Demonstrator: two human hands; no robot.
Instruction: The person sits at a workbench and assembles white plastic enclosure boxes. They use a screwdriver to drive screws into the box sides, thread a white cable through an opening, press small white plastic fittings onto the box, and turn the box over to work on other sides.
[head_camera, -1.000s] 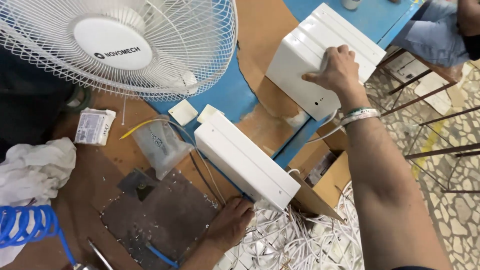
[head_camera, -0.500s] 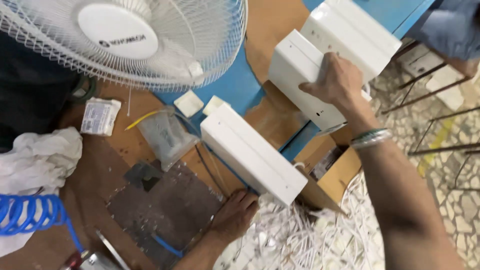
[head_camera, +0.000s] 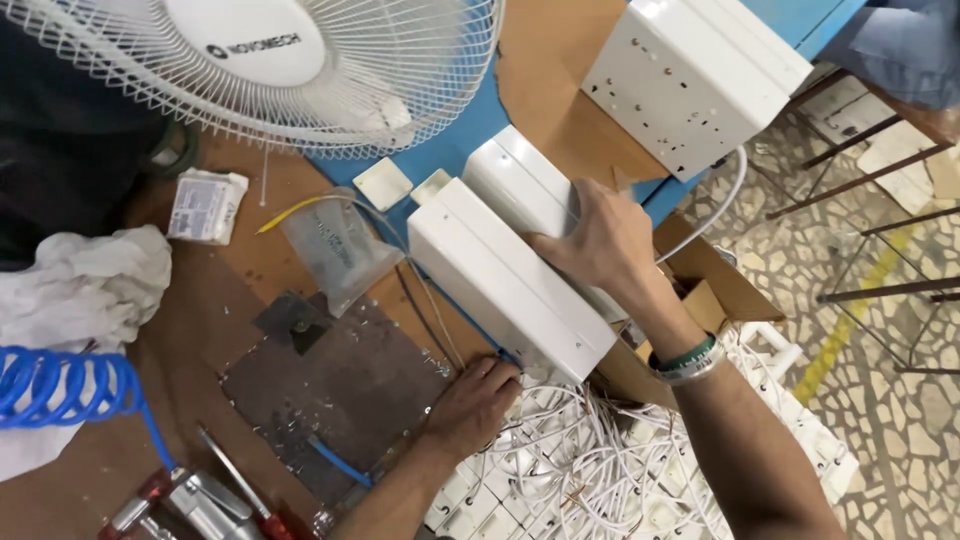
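Starting left of the long white box (head_camera: 505, 280), a white cloth (head_camera: 85, 290) and a blue coiled hose (head_camera: 60, 385) crowd the bench (head_camera: 250, 460) edge, with a small white packet (head_camera: 205, 205) and a clear plastic bag (head_camera: 335, 250) between them and the box; a dark metal plate (head_camera: 340, 385) lies flat below the bag. Above the box a white fan grille (head_camera: 330, 70) overhangs the bench, leaving little free height there. The long white box lies on the bench with its long axis running from upper left to lower right, its lower-right end reaching the bench edge over a heap of white cables (head_camera: 590, 470). The left hand (head_camera: 475, 400) rests at that lower end, fingers curled against the box's bottom corner, though whether it grips anything cannot be told. A second white box (head_camera: 525, 185) lies parallel, touching the first box's far side. The right hand (head_camera: 600, 245) presses down on this second box, fingers spread over the seam where both meet. Right of it sits an open cardboard carton (head_camera: 715, 285), and a larger white casing (head_camera: 690, 80) stands farther up and right, beyond which is open tiled floor (head_camera: 870, 330).
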